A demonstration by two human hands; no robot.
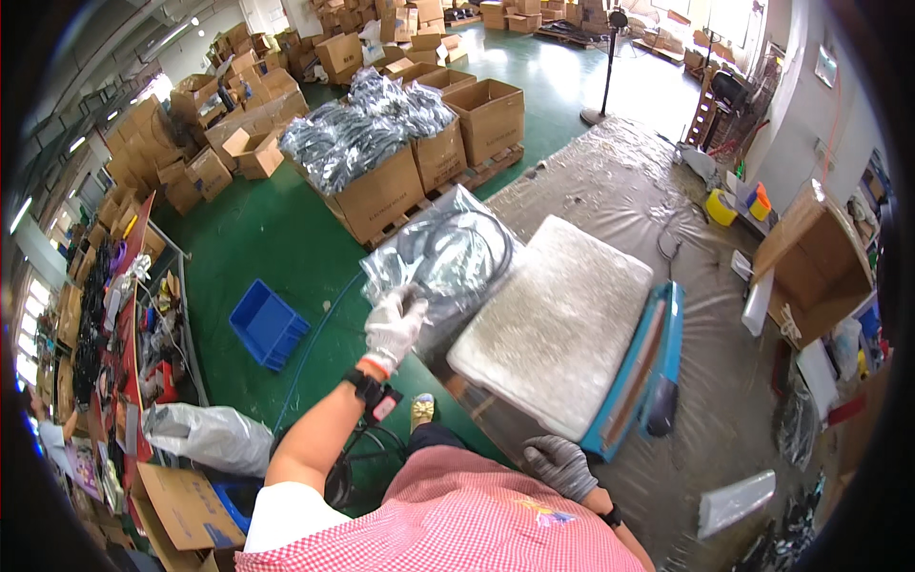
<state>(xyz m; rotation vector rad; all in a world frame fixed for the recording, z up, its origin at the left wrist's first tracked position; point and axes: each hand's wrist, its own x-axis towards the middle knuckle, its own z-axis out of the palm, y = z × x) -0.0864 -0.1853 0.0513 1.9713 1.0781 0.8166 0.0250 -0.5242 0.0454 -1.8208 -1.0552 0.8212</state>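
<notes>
My left hand (395,327), in a white glove with an orange cuff, pinches the near edge of a clear plastic bag (405,253). Inside the bag is a coiled black cable (505,253). The bag hangs partly past the table's left edge, beside a pale, worn slab (558,319). My right hand (560,467), in a grey glove, lies at the table's near edge with its fingers loosely stretched and nothing visible in them. Just beyond it stands a long blue bag sealer (634,372), along the right side of the slab.
Brown cartons (376,195) beyond the table hold many bagged items. A blue crate (269,324) sits on the green floor at left. Yellow tape rolls (721,207), an open carton (810,267) and a stack of clear bags (736,503) lie to the right.
</notes>
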